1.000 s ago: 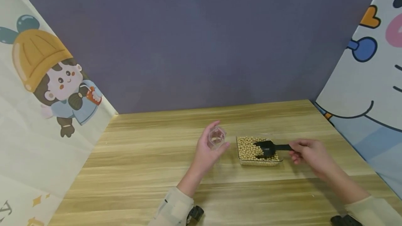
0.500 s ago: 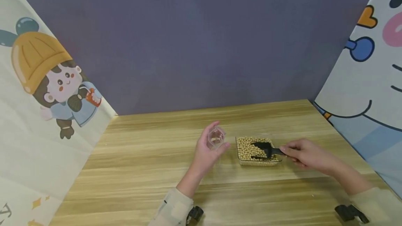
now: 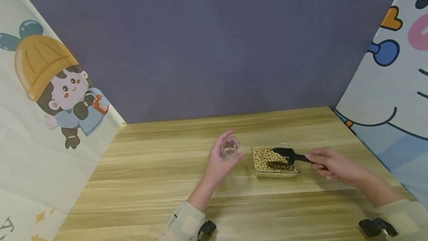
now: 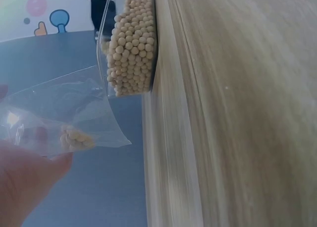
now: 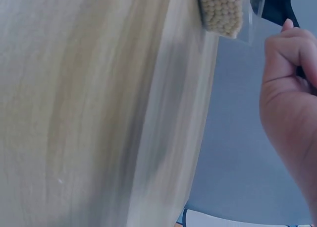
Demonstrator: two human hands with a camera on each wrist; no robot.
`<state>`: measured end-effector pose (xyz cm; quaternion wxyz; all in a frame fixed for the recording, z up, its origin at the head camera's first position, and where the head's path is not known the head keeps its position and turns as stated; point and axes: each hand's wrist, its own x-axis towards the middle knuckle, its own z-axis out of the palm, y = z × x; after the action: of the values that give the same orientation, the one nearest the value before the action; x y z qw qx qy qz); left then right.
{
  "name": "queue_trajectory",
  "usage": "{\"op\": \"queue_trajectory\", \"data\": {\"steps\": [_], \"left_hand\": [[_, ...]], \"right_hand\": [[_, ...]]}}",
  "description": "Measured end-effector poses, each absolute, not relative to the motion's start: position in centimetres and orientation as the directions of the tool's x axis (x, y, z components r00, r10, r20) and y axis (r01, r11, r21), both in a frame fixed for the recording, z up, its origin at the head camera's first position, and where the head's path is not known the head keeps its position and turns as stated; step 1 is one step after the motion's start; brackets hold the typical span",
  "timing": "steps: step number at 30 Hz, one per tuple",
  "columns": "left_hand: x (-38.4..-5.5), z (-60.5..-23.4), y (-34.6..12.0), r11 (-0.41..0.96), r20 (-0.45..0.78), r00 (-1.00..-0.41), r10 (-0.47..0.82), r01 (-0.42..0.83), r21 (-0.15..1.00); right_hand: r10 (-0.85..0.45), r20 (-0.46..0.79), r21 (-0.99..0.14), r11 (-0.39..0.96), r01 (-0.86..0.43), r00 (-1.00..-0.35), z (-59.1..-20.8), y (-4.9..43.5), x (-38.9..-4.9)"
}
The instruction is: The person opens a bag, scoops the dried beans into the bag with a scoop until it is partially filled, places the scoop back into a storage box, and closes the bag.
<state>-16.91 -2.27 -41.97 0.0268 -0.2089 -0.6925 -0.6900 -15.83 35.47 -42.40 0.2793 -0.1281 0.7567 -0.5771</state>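
Observation:
My left hand [image 3: 217, 163] holds a small clear plastic bag [image 3: 230, 148] between thumb and fingers, its mouth spread wide. In the left wrist view several pale soybeans [image 4: 75, 139] lie in the bag, close to the thumb. To its right stands a clear rectangular container [image 3: 277, 175] full of soybeans [image 3: 262, 157]. My right hand [image 3: 337, 168] grips the handle of a black scoop [image 3: 288, 154]. The scoop's bowl is over the container, tilted, with beans in it; whether its lower edge still touches the heap is hard to tell.
The wooden tabletop [image 3: 160, 170] runs back to a dark grey-blue panel [image 3: 207, 47]. Cartoon-printed panels stand on the left [image 3: 20, 151] and right [image 3: 364, 96]. A black wrist device [image 3: 207, 230] sits by the left sleeve.
The scoop pushed deeper left into the soybeans, then drew back right and rose with beans in it. My right hand moved with it; the left hand and bag stayed nearly still.

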Motion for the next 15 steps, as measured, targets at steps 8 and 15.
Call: {"op": "queue_trajectory", "data": {"steps": [8,15], "left_hand": [[-16.8,-41.9,-2.1,-0.040,0.313,-0.911,0.268,0.314,0.949],[-16.8,-42.0,-2.1,-0.061,0.325,-0.904,0.278,0.321,0.945]], "right_hand": [[-0.475,-0.252,-0.950,0.289,0.121,-0.843,-41.4,36.0,-15.8],[-0.459,-0.249,-0.954,0.267,0.135,-0.853,-40.1,36.3,-15.8]]}}
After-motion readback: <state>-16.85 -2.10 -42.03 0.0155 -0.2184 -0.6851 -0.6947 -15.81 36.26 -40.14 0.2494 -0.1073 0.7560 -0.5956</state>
